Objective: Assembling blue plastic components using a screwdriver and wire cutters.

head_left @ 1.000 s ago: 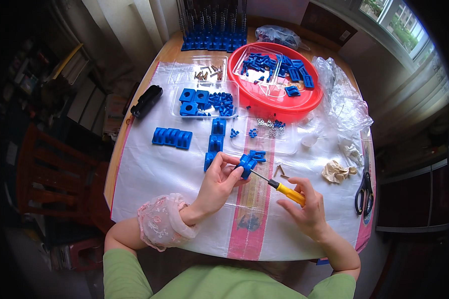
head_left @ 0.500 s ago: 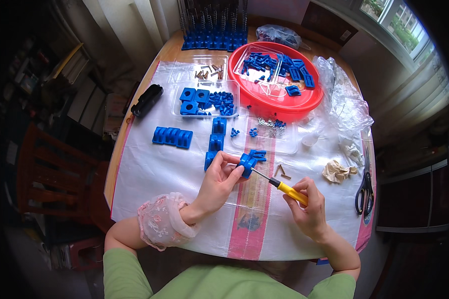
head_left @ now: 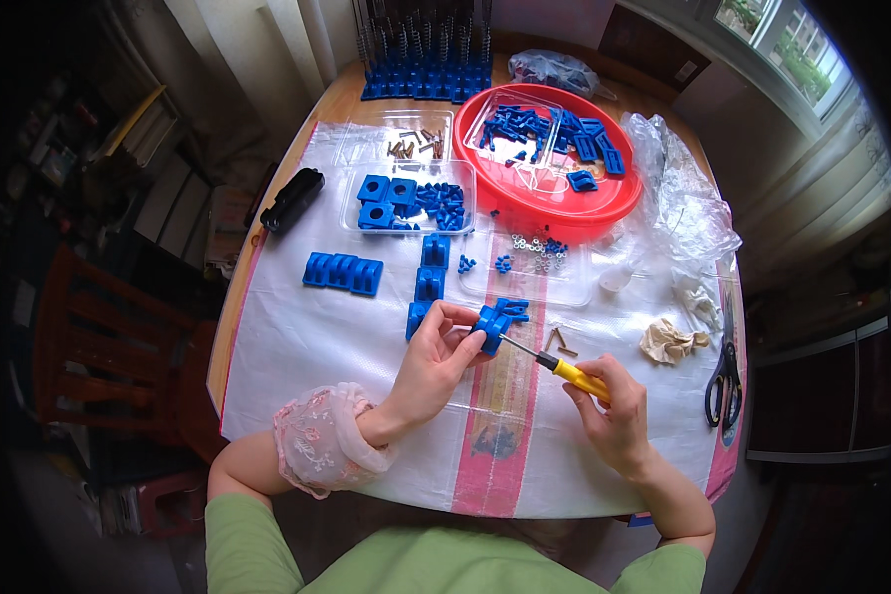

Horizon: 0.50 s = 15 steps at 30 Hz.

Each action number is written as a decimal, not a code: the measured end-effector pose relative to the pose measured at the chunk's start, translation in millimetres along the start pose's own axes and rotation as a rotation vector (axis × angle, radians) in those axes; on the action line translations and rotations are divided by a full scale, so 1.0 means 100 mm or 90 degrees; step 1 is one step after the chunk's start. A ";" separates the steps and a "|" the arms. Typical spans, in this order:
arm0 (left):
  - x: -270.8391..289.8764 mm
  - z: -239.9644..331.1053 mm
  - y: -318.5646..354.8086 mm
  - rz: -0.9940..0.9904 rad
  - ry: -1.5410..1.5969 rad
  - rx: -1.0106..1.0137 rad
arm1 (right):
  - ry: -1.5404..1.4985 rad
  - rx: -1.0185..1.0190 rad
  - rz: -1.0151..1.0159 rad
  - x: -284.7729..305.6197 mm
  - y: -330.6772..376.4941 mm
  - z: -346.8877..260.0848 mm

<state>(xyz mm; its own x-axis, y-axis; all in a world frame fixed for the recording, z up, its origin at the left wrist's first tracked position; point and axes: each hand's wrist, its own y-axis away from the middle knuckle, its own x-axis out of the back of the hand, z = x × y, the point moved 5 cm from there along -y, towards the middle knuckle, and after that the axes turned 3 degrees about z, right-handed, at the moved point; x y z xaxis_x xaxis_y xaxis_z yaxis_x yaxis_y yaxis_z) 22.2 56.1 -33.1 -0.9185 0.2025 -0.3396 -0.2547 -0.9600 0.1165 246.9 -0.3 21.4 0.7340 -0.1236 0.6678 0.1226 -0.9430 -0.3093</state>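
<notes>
My left hand [head_left: 433,360] pinches a blue plastic block [head_left: 489,329] above the middle of the table. In my right hand [head_left: 612,414] is a yellow-handled screwdriver [head_left: 576,376], its metal shaft slanting up to the left with the tip at the block's right side. The exact spot where the tip meets the block is too small to make out. Just beyond the held block lie forked blue pieces [head_left: 512,309]. More blue blocks [head_left: 429,283] stand in a column behind my left hand. A few brass pins [head_left: 562,344] rest near the screwdriver shaft.
A row of blue blocks [head_left: 343,273] sits to the left. Clear trays [head_left: 354,220] hold blue parts and brass pins. Farther back are a red basin [head_left: 619,203] and blue blocks with springs [head_left: 426,81]. Black scissors [head_left: 723,386], crumpled paper [head_left: 673,341] and plastic bags [head_left: 678,198] lie right.
The screwdriver handle has turned slightly within my right fingers. My left hand and the block stay nearly in place.
</notes>
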 end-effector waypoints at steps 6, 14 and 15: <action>0.00 0.00 0.00 -0.001 0.010 0.001 | 0.017 0.023 0.011 0.02 -0.02 -0.02; 0.01 -0.01 0.00 -0.005 0.013 0.013 | -0.056 -0.025 -0.035 -0.01 0.01 0.00; 0.01 -0.01 0.01 -0.009 0.010 0.010 | -0.076 -0.048 -0.052 -0.01 0.01 0.01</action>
<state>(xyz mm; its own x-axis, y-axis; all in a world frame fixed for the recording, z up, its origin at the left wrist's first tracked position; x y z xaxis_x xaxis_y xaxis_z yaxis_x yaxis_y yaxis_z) 21.3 55.3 -34.1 -0.9102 0.2130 -0.3553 -0.2726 -0.9538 0.1265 247.0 -1.5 20.1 0.7978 -0.0119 0.6028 0.1385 -0.9694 -0.2025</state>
